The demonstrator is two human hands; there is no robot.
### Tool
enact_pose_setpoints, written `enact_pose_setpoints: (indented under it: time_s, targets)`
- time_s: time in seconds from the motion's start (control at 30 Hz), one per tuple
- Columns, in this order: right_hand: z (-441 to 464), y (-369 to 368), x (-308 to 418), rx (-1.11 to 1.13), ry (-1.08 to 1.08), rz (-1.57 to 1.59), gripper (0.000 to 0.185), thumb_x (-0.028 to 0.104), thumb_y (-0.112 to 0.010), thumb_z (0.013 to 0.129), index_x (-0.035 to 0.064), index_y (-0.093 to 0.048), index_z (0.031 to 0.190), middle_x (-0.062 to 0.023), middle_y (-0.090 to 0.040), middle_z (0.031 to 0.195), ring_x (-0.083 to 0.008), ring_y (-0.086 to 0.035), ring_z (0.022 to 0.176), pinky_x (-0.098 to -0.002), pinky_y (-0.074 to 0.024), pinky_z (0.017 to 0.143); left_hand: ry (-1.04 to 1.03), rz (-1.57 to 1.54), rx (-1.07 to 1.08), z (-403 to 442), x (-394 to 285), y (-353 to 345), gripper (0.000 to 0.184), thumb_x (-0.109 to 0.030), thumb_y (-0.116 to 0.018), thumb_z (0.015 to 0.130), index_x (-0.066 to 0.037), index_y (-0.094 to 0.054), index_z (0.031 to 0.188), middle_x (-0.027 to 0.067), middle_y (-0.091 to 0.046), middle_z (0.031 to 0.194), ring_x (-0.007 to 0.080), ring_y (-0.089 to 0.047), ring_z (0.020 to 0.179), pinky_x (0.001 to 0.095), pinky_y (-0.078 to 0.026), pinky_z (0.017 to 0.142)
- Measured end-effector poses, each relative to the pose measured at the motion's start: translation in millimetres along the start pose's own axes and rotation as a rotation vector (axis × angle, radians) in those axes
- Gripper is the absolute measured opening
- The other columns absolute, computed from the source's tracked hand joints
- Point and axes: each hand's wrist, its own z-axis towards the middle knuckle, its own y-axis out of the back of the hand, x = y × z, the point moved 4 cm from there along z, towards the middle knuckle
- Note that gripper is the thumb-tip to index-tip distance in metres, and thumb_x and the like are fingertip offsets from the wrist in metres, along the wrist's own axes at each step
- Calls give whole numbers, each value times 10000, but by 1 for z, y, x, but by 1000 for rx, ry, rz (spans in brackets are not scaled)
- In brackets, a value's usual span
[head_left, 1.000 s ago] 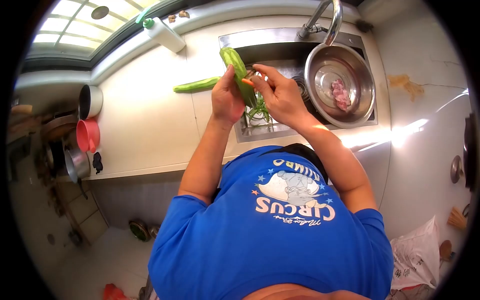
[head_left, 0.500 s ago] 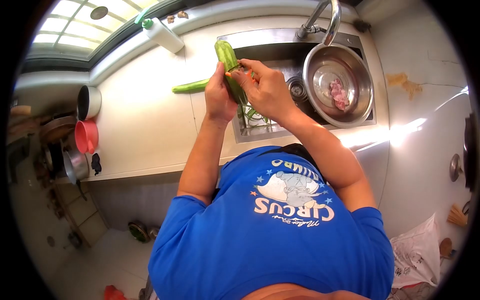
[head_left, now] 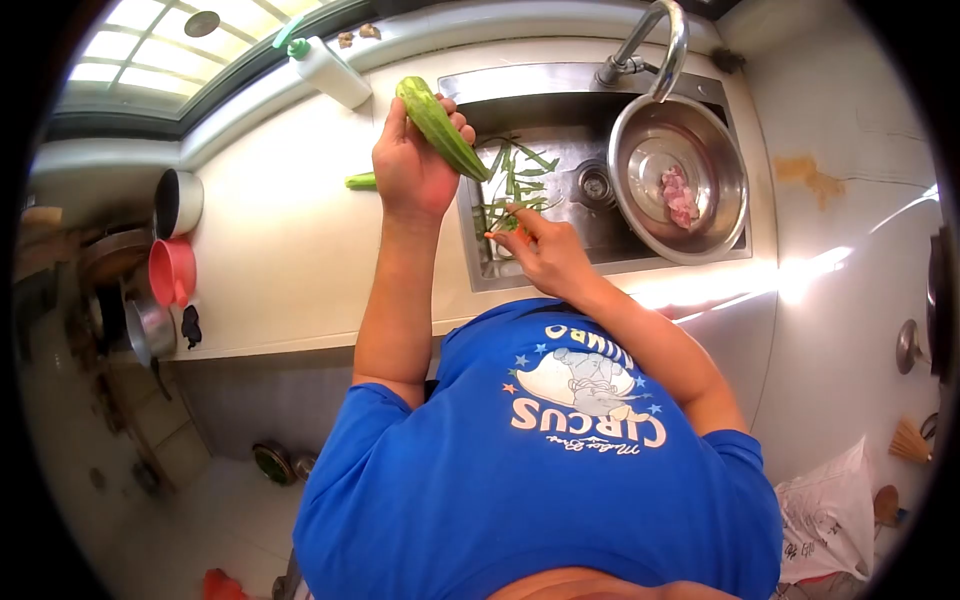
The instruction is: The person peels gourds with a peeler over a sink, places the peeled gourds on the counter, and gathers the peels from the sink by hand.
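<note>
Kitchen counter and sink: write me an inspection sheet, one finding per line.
Surface: pale counter, metal sink set in it.
Job's things: green vegetable; green peelings in the sink; second vegetable on the counter, partly hidden; orange tool, likely a peeler.
Clutter: metal bowl with meat at the sink's right end; pump bottle, red jug and pot on the counter.
Hands: left hand grips the green vegetable; right hand holds the orange tool at the sink.
Cables: nothing seen for certain; thin wall line unclear.
Surroundings: window upper left, stained wall right, white bag lower right.
</note>
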Motion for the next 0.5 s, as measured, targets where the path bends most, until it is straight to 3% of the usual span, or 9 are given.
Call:
enact_pose_setpoints:
  time_s: [0.1, 0.13, 0.2, 0.27, 0.4, 0.5]
  targets:
    - [2, 8, 3, 31, -109, 166, 437, 320, -721, 974, -13, -681, 1252, -172, -711, 724, -272, -699, 600, -367, -528, 578, -110, 136, -253, -6, 0, 6, 343, -308, -436, 1101, 13, -513, 1197, 110, -549, 992, 203, -477, 819, 358, -417, 755]
    - [6, 15, 10, 24, -97, 212, 445, 321, -725, 974, -13, -677, 1264, -169, -714, 731, -242, -695, 602, -357, -522, 576, -131, 127, -146, -8, -1, 10, 342, -301, -517, 1072, -2, -521, 1237, 135, -602, 1041, 235, -565, 908, 396, -477, 842]
    - [15, 29, 20, 54, -136, 262, 457, 320, -730, 987, -22, -667, 1283, -143, -707, 735, -146, -650, 610, -326, -494, 563, -36, 136, 24, -4, -2, 49, 344, -292, -523, 1069, -7, -520, 1261, 138, -616, 1070, 255, -592, 970, 428, -494, 907]
    - [27, 37, 31, 35, -138, 257, 460, 322, -727, 992, -25, -665, 1287, -126, -684, 713, -128, -611, 591, -314, -480, 555, -7, 129, 119, -8, -2, 57, 333, -262, -511, 1073, -12, -512, 1295, 137, -631, 1114, 277, -615, 1047, 472, -499, 992]
    - [42, 38, 47, 37, -98, 280, 480, 309, -731, 993, -41, -640, 1308, -97, -664, 699, -114, -578, 576, -298, -472, 554, -106, 237, -31, -24, 5, 30, 251, -188, -503, 1080, -8, -557, 1246, 118, -625, 1127, 255, -615, 1063, 435, -510, 972]
    - [49, 35, 60, -4, 13, 230, 488, 308, -737, 986, -48, -632, 1303, -107, -680, 710, -156, -616, 569, -316, -489, 562, -119, 269, 83, -26, 7, 33, 226, -170, -515, 1079, -6, -573, 1223, 127, -618, 1155, 252, -613, 1076, 418, -514, 970]
